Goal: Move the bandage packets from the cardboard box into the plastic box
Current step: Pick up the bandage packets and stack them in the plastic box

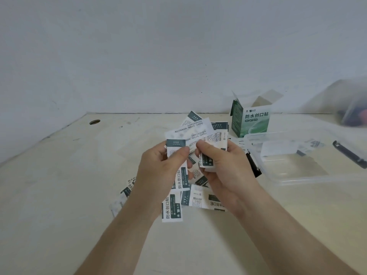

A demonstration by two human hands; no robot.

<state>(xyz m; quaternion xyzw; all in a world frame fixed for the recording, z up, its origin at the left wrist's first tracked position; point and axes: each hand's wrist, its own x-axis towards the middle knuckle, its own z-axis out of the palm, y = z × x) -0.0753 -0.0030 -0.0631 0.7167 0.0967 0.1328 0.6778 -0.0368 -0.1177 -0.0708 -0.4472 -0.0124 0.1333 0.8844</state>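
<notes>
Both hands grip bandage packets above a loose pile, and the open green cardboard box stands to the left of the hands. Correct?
Not quite. The head view shows the cardboard box standing to the right of the hands, behind the plastic box. The left hand and right hand do grip bandage packets above the loose pile.

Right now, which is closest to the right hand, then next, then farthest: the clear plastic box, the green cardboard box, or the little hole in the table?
From the right hand, which holds bandage packets:
1. plastic box, right beside it on its right.
2. cardboard box, standing farther back.
3. hole, far away at the back left of the table.
</notes>
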